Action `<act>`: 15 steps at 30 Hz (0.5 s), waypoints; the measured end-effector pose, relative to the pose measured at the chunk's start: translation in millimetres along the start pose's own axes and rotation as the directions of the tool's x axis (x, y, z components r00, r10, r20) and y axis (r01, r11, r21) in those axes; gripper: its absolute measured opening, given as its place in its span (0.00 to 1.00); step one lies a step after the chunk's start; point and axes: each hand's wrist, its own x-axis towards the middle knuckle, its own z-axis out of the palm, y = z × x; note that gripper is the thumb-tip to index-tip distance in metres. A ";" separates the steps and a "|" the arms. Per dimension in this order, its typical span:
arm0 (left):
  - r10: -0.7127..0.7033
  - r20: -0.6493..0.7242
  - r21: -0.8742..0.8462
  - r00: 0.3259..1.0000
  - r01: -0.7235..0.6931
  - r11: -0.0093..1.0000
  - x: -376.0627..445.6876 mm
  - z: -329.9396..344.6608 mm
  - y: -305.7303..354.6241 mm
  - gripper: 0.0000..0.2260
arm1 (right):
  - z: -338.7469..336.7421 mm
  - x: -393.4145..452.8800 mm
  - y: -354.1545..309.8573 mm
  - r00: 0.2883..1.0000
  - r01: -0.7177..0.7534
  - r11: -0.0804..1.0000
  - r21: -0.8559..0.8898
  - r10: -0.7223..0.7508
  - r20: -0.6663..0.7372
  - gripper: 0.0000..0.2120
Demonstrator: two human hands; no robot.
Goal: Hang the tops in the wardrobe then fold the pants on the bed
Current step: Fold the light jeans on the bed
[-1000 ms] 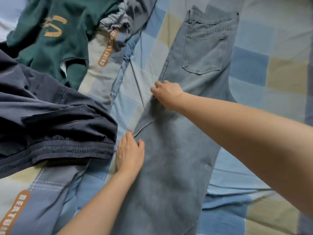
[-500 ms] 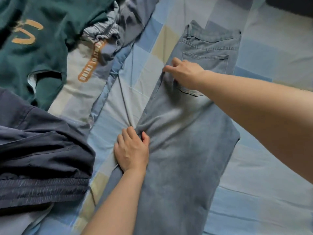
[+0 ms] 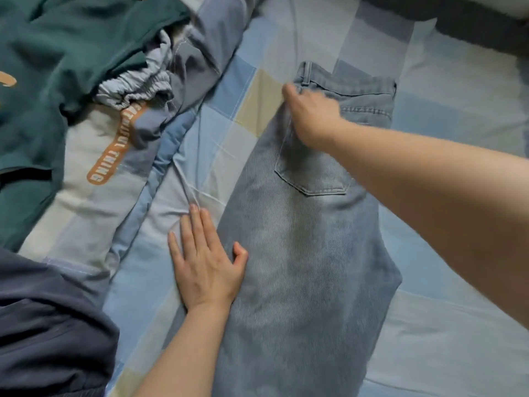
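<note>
Light blue jeans lie lengthwise on the checked bed sheet, folded leg on leg, back pocket up and waistband at the far end. My left hand lies flat with straight fingers at the jeans' left edge, partly on the sheet. Up at the waistband's left side, my right hand is blurred; its fingers seem curled on the denim.
A dark green top with orange print lies at the top left, beside grey-blue pants with an elastic waist. A dark navy garment fills the lower left. A dark pillow or cover is at the far right.
My right hand slid up the jeans from the seat to the waistband. My left hand flattened out beside the left edge. The view shifted toward the head of the bed.
</note>
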 end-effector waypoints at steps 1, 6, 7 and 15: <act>-0.004 -0.011 -0.004 1.000 0.003 1.000 0.9 4.5 -0.6 0.36 | 0.6 14.3 14.2 0.995 -0.094 0.995 0.029 0.095 -0.026 0.27; 0.014 -0.028 0.016 1.000 -0.014 1.000 0.9 9.4 -5.0 0.36 | 3.9 58.2 59.8 0.946 -0.313 0.927 0.207 0.287 0.149 0.30; 0.015 -0.028 0.019 0.999 -0.014 1.000 0.9 9.8 -4.5 0.36 | 5.7 61.8 65.0 0.944 -0.312 0.924 0.222 0.275 0.180 0.26; 0.026 -0.088 0.046 0.996 -0.022 0.999 2.4 17.7 -6.5 0.37 | 4.9 92.2 78.8 0.926 -0.361 0.932 0.026 0.355 0.132 0.04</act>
